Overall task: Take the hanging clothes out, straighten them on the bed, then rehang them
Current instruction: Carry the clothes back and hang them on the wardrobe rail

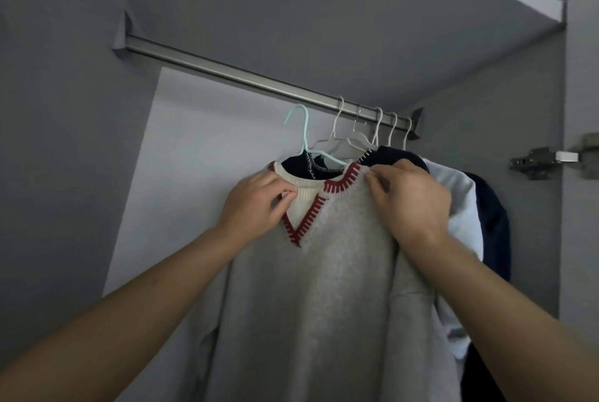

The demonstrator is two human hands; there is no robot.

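Left hand [256, 204] and right hand [408, 197] are each pinching the grey sweater [311, 288] at its collar; mint hanger [303, 132] is sitting just below the rail [227, 72].

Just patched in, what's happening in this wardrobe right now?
A person holds a grey knit sweater with a red-stitched V-neck up in front of the metal closet rail. The left hand pinches the collar on one side; the right hand grips the other shoulder. Its pale green hanger has its hook below the rail, not on it. Other clothes hang on white hangers to the right.
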